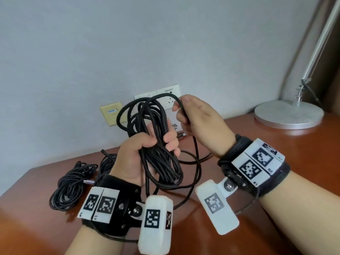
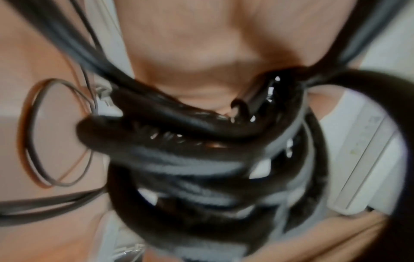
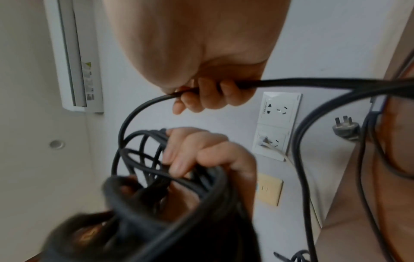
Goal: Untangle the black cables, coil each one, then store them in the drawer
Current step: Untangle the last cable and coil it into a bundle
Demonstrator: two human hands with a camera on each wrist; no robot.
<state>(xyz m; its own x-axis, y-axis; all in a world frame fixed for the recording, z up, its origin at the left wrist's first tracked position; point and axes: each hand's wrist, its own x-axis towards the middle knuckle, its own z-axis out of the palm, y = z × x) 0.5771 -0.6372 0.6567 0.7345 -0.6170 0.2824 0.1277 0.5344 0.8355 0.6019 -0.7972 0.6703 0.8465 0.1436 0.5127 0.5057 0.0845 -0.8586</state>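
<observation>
The grey wall (image 1: 92, 52) fills the upper half of the head view; the reddish-brown desk (image 1: 276, 162) occupies the lower half. At the right edge, a silver desk lamp (image 1: 288, 115) stands on the desk with its round base at centre right and its arm rising to the upper right corner. In the centre of the frame, the left hand (image 1: 143, 159) is raised above the desk with its fingers curled round a bundle of black cable loops (image 1: 158, 144); the loops stand above the fist and hang below it. The left wrist view, which is blurred, shows the same loops (image 2: 190, 150) pressed against the palm. Upper right of the bundle, the right hand (image 1: 200, 122) holds a single strand of the same cable between thumb and curled fingers; the right wrist view confirms the fingers (image 3: 212, 95) closed round that strand. From this hand the strand trails down to the desk surface at centre. At lower left, a second coiled black cable (image 1: 71, 184) lies on the desk, apart from both hands. White wall sockets (image 1: 165, 96) sit behind the bundle at centre, and a beige wall plate (image 1: 112, 113) is just left of them. In the right wrist view, a loose three-pin plug (image 3: 346, 129) shows at centre right.
</observation>
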